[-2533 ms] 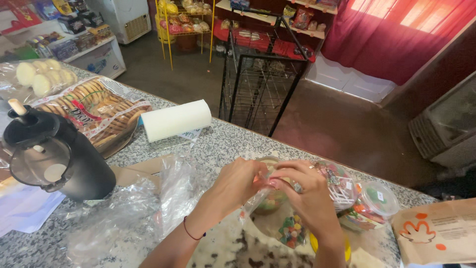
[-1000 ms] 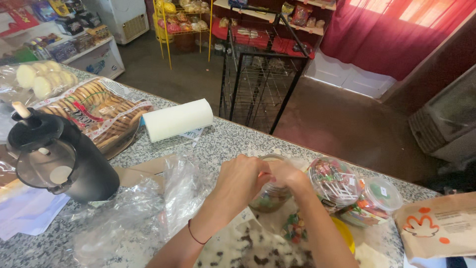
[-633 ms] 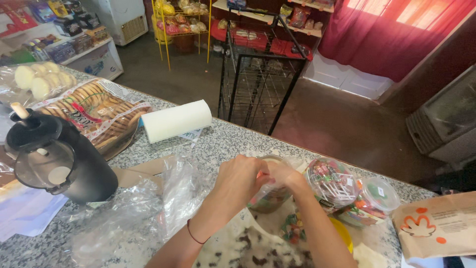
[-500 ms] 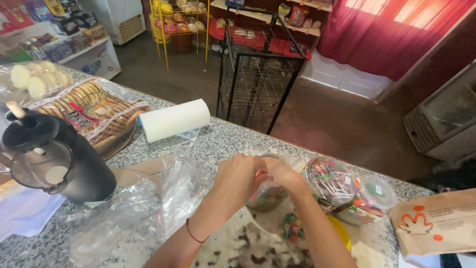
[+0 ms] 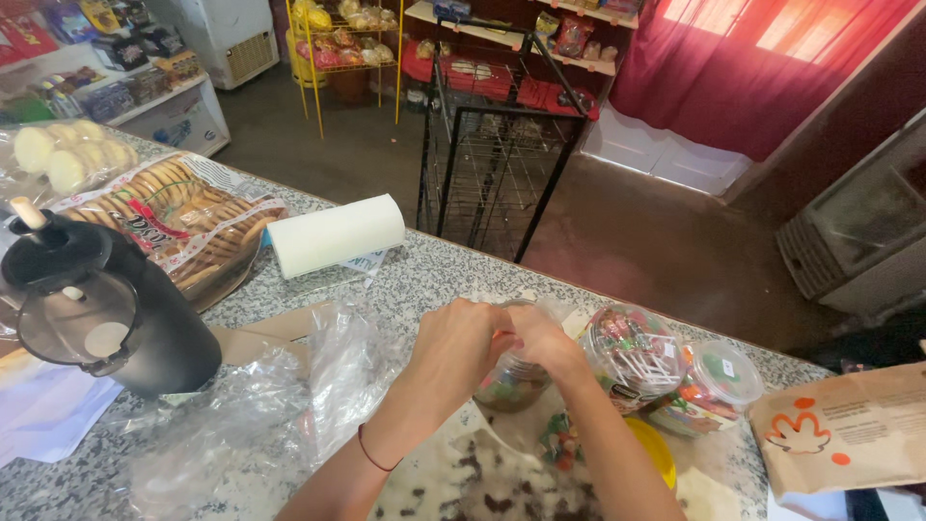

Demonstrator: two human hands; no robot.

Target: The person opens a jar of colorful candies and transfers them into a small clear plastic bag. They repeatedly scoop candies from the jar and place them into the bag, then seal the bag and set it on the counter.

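I stand in a small shop with a dark floor, a red curtain (image 5: 762, 68) over the bright window and a black wire rack (image 5: 492, 154) across from me, and in front of me runs a speckled grey stone tabletop (image 5: 439, 275). My two hands meet over a small clear jar (image 5: 511, 378) of coloured sweets that stands on the tabletop, and everything else I place from that jar. My left hand (image 5: 455, 340) covers the jar's top from its left side, fingers curled down over the rim, so my grip is closed on the jar. My right hand (image 5: 542, 340) comes in from the right and touches the left one just above the jar; its fingers are bunched narrowly together, but I cannot tell what they pinch, since the left hand hides it. Just right of the jar stands a bigger clear tub of lollipops (image 5: 632, 357), and beyond that a round container (image 5: 709, 386) with a clear lid lying tilted against it. Farther right lies a brown paper bag (image 5: 844, 434). Left of the jar, crumpled clear plastic wrap (image 5: 289, 405) spreads over the tabletop, and well left of that stands a black jug (image 5: 106, 309) with its lid tipped open. Behind the jug lies a bag of biscuits (image 5: 178, 217), and up and left of the jar a white paper roll (image 5: 336, 234) lies on its side.
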